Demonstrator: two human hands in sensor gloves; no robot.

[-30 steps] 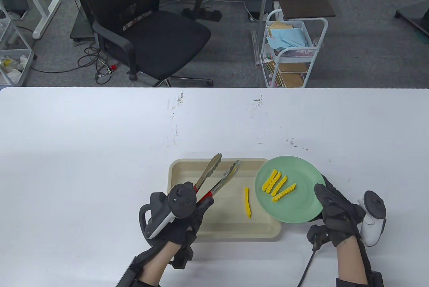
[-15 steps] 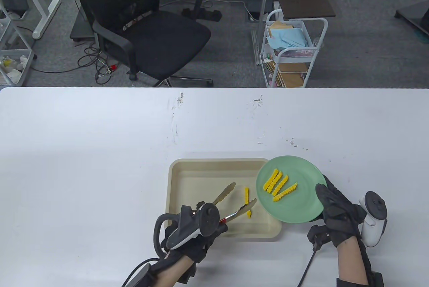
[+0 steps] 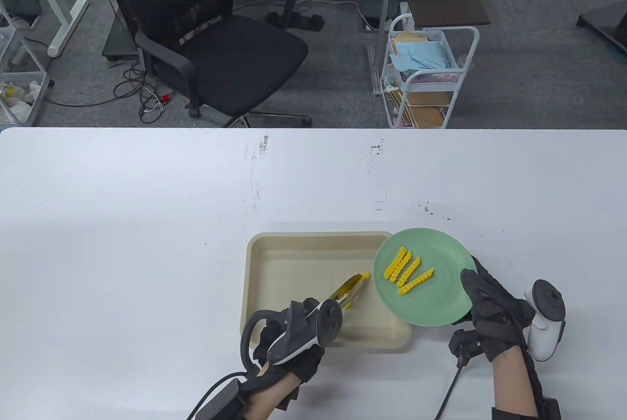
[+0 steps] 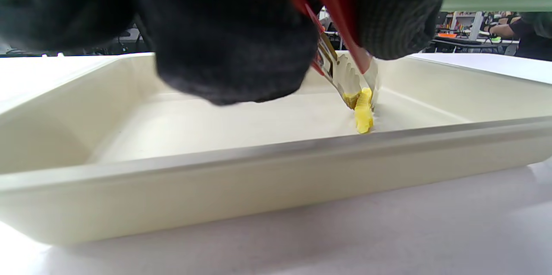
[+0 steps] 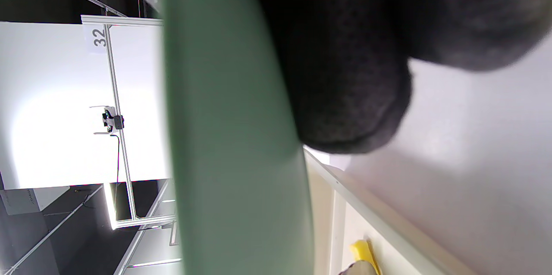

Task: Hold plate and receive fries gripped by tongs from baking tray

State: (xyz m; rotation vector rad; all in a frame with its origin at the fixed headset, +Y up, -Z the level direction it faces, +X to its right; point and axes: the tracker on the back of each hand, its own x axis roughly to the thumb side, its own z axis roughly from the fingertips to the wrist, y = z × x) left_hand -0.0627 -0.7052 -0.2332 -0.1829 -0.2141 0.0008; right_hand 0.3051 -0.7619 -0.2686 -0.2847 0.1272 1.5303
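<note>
My right hand [image 3: 490,307] grips the rim of a green plate [image 3: 441,302] and holds it over the right end of the cream baking tray [image 3: 274,263]. Several yellow crinkle fries [image 3: 407,271] lie on the plate. My left hand [image 3: 294,341] holds red-handled metal tongs [image 3: 349,294], closed on one yellow fry [image 3: 353,282] inside the tray, just left of the plate. In the left wrist view the tong tips [image 4: 360,87] pinch the fry [image 4: 363,113] at the tray floor [image 4: 241,124]. In the right wrist view the plate [image 5: 233,137] is edge-on under my gloved fingers [image 5: 345,72].
The white table [image 3: 147,224] stretches to the left and far side of the tray. A black office chair [image 3: 205,33] and a white trolley [image 3: 426,72] stand on the floor beyond the far table edge.
My left hand swung the tongs from the tray's far side down to the lone fry and closed them on it. The fry now points toward the plate. My right hand and plate stayed still.
</note>
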